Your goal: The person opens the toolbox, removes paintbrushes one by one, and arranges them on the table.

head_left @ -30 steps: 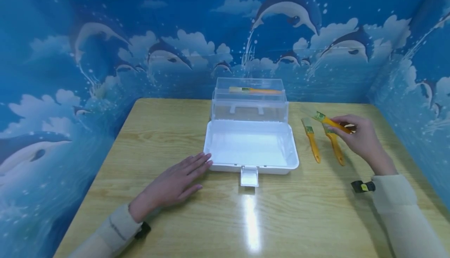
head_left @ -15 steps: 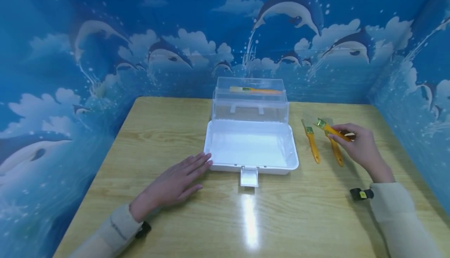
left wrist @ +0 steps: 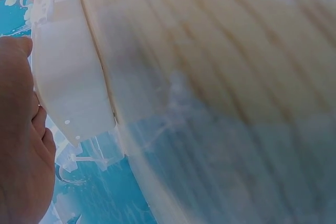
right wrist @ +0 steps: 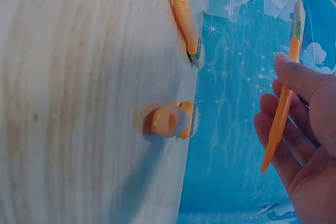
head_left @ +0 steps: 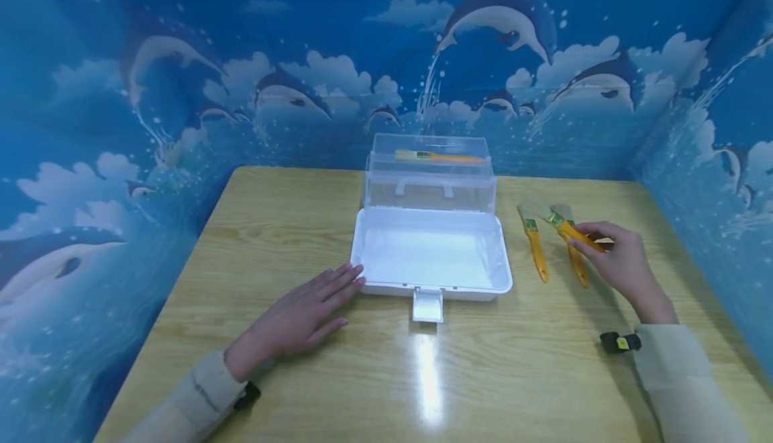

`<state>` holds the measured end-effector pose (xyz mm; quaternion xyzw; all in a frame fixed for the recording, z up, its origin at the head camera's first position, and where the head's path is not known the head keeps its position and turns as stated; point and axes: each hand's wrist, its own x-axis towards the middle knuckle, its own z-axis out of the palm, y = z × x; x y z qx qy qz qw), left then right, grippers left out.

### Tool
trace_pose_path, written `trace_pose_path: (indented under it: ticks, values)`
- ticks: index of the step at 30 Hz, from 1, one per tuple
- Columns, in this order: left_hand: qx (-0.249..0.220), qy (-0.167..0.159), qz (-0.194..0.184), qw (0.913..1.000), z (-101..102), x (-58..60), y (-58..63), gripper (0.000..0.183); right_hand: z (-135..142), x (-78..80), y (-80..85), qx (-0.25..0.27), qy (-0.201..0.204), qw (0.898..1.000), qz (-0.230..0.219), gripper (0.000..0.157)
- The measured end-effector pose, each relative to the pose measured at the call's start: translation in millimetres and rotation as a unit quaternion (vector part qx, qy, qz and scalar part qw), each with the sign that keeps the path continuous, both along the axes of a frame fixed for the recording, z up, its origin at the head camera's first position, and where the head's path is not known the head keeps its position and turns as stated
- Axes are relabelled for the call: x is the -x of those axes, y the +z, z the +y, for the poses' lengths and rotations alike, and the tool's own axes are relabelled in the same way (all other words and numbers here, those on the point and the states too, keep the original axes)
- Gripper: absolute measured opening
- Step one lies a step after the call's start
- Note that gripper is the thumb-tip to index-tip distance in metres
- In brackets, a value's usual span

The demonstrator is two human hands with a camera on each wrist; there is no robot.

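Observation:
My right hand (head_left: pixel 625 265) pinches a paintbrush (head_left: pixel 568 230) by its orange handle, bristles pointing to the far left. In the right wrist view this held paintbrush (right wrist: pixel 283 103) lies between thumb and fingers, raised off the table. Below it in the head view is a second paintbrush (head_left: pixel 578 265), partly covered by the held one. A third paintbrush (head_left: pixel 536 248) lies to the left, beside an opened white box (head_left: pixel 465 290). My left hand (head_left: pixel 296 315) has straight fingers, their tips touching the box's front left corner. The left wrist view shows the box's side wall (left wrist: pixel 73 72).
The clear lid (head_left: pixel 429 191) stands raised at the back of the box, with another paintbrush (head_left: pixel 441 157) in its upper part. A white latch (head_left: pixel 428 305) hangs at the front. Dolphin-print sheets (head_left: pixel 302 40) border the wooden table (head_left: pixel 284 215).
My right hand has come slightly nearer to me with the paintbrush, and more of the brush lying underneath shows. My left hand stays at the box corner.

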<state>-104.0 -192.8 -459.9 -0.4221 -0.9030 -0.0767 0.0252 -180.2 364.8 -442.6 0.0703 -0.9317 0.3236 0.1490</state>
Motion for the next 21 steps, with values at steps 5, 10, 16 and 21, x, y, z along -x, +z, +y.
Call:
trace_pose_path:
  ticks: [5, 10, 16, 21]
  values:
    - [0.009, 0.007, -0.014, 0.9998, 0.5, -0.2, 0.1, 0.069, 2.8, -4.4, -0.8, 0.004, -0.007, 1.000, -0.009, 0.030]
    - [0.014, 0.010, -0.018, 0.9997, 0.7, -0.3, 0.6, 0.069, 4.8, -7.3, -2.4, 0.002, -0.012, 1.000, -0.011, 0.030]
    - [0.002, 0.001, -0.003, 1.0000, 1.4, -0.1, -0.1, 0.069, 6.6, -9.4, -3.8, 0.002, -0.027, 0.999, -0.017, 0.030]
    - [-0.004, 0.001, 0.006, 1.0000, 1.4, 0.0, -0.6, 0.071, 9.6, -10.0, -5.1, 0.006, -0.036, 0.999, -0.015, 0.031]
